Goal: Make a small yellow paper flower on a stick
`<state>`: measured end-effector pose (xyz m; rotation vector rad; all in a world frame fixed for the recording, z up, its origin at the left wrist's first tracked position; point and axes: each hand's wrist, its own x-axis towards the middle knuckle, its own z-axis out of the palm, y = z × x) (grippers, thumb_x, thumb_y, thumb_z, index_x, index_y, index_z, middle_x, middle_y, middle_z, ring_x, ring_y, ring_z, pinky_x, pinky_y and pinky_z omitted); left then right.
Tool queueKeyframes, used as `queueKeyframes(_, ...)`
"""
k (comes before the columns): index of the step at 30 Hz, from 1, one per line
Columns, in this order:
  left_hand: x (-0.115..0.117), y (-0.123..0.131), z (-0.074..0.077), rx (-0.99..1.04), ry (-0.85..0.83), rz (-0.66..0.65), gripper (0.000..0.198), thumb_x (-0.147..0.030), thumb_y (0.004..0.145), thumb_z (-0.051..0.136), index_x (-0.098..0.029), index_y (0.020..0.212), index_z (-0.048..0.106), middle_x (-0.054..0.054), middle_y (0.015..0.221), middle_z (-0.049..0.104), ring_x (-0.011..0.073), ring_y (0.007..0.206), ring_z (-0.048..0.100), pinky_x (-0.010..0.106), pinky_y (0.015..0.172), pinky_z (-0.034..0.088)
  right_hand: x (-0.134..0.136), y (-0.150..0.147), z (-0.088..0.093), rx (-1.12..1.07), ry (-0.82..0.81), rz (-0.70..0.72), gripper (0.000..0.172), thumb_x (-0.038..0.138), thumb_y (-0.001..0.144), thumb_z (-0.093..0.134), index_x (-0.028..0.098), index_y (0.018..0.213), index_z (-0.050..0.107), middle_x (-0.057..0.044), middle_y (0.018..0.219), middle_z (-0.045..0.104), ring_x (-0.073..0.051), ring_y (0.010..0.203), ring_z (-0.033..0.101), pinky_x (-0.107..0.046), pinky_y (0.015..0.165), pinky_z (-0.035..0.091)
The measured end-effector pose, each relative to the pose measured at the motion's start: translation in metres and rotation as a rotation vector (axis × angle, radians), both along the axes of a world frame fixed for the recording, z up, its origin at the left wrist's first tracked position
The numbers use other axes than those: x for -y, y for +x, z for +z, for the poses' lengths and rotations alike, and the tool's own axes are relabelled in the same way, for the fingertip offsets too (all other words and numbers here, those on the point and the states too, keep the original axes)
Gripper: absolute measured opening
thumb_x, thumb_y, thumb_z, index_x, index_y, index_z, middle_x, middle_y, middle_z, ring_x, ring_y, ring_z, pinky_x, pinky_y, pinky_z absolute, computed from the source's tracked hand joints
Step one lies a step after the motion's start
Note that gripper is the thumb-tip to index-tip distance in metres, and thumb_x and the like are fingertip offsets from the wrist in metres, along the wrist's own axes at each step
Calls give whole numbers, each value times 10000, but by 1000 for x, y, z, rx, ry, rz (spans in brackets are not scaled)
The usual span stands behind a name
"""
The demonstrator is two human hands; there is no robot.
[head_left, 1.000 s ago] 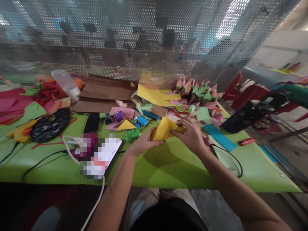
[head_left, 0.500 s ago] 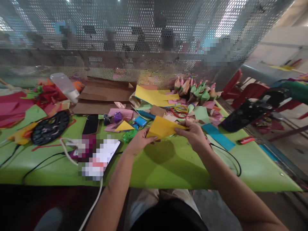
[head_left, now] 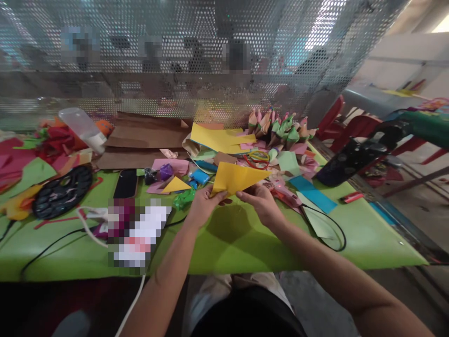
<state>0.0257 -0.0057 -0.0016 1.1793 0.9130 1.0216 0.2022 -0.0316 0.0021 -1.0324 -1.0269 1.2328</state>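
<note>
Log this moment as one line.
left hand: grips yellow paper | right hand: grips paper | paper: folded, above green table

Bare green table (head_left: 245, 243) lies open under and near both hands. Beyond, paper scraps (head_left: 224, 140) and paper cones (head_left: 280, 128) crowd the way; a phone (head_left: 136, 229) and black cable (head_left: 329, 224) flank it.

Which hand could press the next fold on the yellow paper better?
Probably the right hand. It pinches the yellow paper only at the lower edge, near the middle, while the left hand grips the lower left corner and steadies it.
</note>
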Motion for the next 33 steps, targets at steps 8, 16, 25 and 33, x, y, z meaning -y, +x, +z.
queueKeyframes(8, 0, -3, 1, -79, 49, -49, 460, -512, 659, 844, -164, 933, 719, 60, 881, 786, 211, 715, 742, 275, 617, 524, -4, 20, 1, 71, 54, -235, 381, 544, 622, 842, 214, 664, 656, 6, 620, 631, -125, 549, 523, -267, 542, 439)
queueKeyframes(16, -4, -7, -2, -108, 30, -53, 412, -471, 654, 840, -165, 904, 727, 67, 885, 784, 205, 698, 730, 288, 633, 522, -9, 49, 10, 275, 251, -387, 361, 516, 750, 764, 258, 988, 682, -38, 947, 693, -193, 834, 635, -303, 694, 510)
queueKeyframes(25, -7, -14, -2, -213, 93, -54, 292, -392, 671, 826, -167, 835, 737, 40, 791, 773, 178, 674, 704, 285, 666, 529, -6, 51, 8, 654, 169, -90, 289, 489, 711, 802, 214, 698, 715, -11, 692, 665, -197, 690, 589, -315, 638, 460)
queueKeyframes(33, -14, -21, 5, 38, 15, 312, 472, -530, 650, 824, -181, 924, 662, 53, 872, 789, 164, 729, 729, 236, 615, 486, -4, 47, 12, 117, 31, -176, 343, 455, 590, 886, 222, 750, 692, -23, 810, 725, -185, 675, 630, -320, 633, 511)
